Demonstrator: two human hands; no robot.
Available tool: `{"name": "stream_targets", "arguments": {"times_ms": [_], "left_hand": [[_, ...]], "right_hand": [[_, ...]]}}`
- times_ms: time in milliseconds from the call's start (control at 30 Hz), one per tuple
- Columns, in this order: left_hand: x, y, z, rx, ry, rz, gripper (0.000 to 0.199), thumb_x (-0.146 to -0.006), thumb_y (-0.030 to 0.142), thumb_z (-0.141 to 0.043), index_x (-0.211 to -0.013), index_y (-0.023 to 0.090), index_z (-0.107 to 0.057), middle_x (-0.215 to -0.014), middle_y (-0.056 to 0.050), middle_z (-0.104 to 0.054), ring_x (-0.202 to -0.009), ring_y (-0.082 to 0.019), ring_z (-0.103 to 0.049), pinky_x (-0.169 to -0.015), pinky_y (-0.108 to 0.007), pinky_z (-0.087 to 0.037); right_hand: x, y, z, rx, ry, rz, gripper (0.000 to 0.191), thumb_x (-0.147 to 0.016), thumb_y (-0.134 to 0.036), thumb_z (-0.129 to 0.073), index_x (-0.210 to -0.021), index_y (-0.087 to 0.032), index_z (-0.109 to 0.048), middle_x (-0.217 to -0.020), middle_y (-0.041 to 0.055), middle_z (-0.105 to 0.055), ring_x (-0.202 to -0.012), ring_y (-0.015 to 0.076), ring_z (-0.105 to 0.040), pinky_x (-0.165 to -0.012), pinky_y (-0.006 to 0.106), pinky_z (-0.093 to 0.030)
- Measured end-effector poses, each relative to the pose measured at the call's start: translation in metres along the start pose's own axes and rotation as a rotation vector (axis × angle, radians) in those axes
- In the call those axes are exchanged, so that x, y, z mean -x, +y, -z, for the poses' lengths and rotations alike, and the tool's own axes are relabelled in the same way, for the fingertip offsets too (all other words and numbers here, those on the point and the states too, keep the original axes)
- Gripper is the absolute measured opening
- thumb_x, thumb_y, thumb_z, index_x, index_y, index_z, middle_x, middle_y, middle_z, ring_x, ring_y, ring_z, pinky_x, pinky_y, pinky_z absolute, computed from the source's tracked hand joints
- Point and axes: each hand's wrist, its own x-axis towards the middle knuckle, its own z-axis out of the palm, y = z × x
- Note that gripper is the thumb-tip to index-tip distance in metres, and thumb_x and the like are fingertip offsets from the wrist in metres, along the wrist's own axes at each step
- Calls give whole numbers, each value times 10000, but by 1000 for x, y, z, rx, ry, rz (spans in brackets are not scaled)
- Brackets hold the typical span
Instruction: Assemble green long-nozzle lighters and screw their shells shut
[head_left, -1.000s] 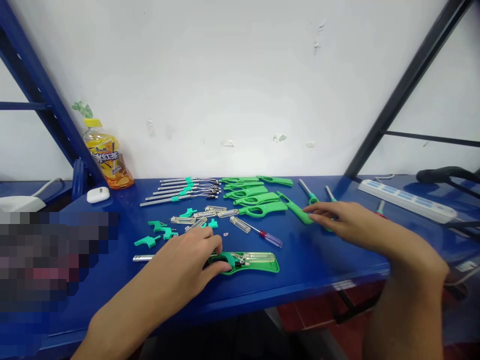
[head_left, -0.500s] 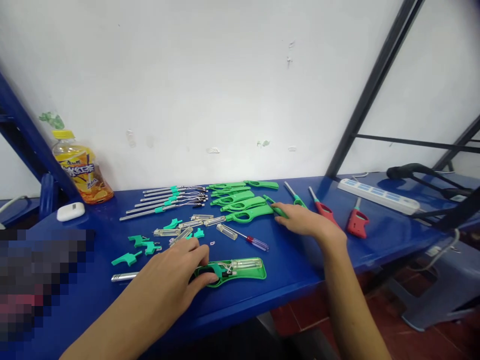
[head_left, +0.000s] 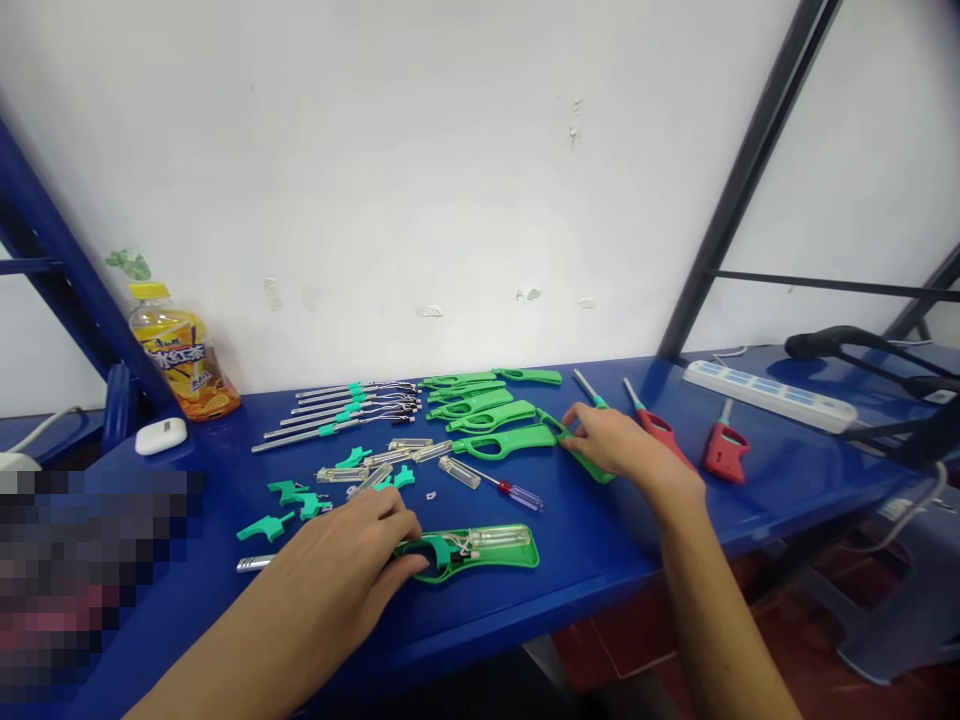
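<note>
My left hand (head_left: 356, 560) is closed on a green lighter casing half (head_left: 525, 552) at the front of the blue table (head_left: 450, 625). A clear fuel tank (head_left: 499, 537), thin wires and a teal trigger (head_left: 439, 548) lie inside that half. Its metal tube (head_left: 255, 563) pokes out left of my wrist. Farther back on the right, my right hand (head_left: 611, 440) grips another green casing half (head_left: 595, 466), partly covered by my fingers. Several green casing halves (head_left: 517, 438) lie left of it.
Several metal lighter tubes (head_left: 307, 437) with wires lie back left. Loose clear tanks (head_left: 459, 472), teal triggers (head_left: 266, 527) and a screwdriver (head_left: 521, 495) lie mid-table. A drink bottle (head_left: 191, 365) and white case (head_left: 161, 436) stand left; red lighters (head_left: 726, 452) and a power strip (head_left: 772, 394) right.
The green casing half in my right hand has come away from the row a little, toward the front right, and shows more. My left hand stays on its casing. The view has shifted slightly.
</note>
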Motion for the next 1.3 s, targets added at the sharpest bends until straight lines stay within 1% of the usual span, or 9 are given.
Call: {"name": "stream_targets", "arguments": {"times_ms": [267,600,700,833,900,1000,1100,1200,1300], "left_hand": [[5,1,7,69,15,-28,261,-1040,264,-508,-1042,265,-768,-1110,-48,-710,-998,-256,-705,-903,-376,-557],[3,5,3,69,29,-66,258,-1050,224,-482,-1083,256,-737,-1157,-70,-666,-1039,-267,-666,-928,-424,-551],[1,8,0,55,22,-83,253,-1033,192,-501,-1093,254,-740,-1179,-75,-654,-1047,-265,-661,-927,-425,-552],[-2,8,-6,11,20,-98,334,-1011,94,-440,-1089,226,-737,-1191,-91,-649,-1052,-262,-663,-885,-401,-557],[-3,8,-8,-8,16,-102,380,-1007,53,-394,-1083,208,-732,-1170,-98,-653,-1045,-263,-660,-871,-399,-557],[-3,9,-8,-12,29,-112,364,-1009,38,-394,-1044,198,-719,-1113,-90,-665,-1029,-260,-651,-872,-397,-545],[-2,12,-5,3,60,-112,317,-1008,36,-430,-1013,205,-698,-1075,-72,-673,-1007,-246,-643,-869,-377,-532],[1,16,0,6,83,-99,329,-1007,16,-425,-1008,215,-687,-1050,-60,-673,-998,-239,-636,-863,-366,-525],[3,20,4,1,78,-89,328,-1011,16,-427,-1012,220,-684,-1044,-60,-677,-982,-234,-640,-835,-348,-517]], "right_hand": [[0,7,1,37,-96,-41,403,-1003,-461,-578,-1051,-135,-810,-1079,204,-803,-1035,353,-760,-888,401,-532],[12,11,5,50,-169,-36,458,-985,-544,-578,-846,-171,-805,-920,171,-795,-905,342,-769,-768,398,-540],[12,11,5,47,-158,-58,438,-978,-537,-586,-897,-169,-810,-967,177,-797,-924,348,-769,-768,401,-542],[9,8,4,31,-102,-85,467,-939,-560,-638,-1153,-168,-778,-1170,186,-779,-1064,352,-748,-846,399,-547],[7,8,2,17,-85,-73,456,-940,-550,-645,-1176,-180,-772,-1198,169,-777,-1098,331,-741,-882,382,-543],[3,12,-2,10,-78,-59,373,-949,-509,-645,-1080,-198,-803,-1121,152,-801,-1058,319,-755,-871,376,-539],[-1,17,-7,16,-74,-65,376,-946,-533,-627,-897,-211,-813,-941,146,-806,-900,335,-776,-765,400,-539],[-4,22,-13,9,-62,-62,461,-935,-585,-597,-688,-227,-751,-730,123,-755,-712,334,-758,-645,405,-513],[-8,25,-18,-31,-10,-25,474,-884,-583,-645,-552,-246,-655,-611,97,-701,-616,320,-729,-571,386,-484]]}}
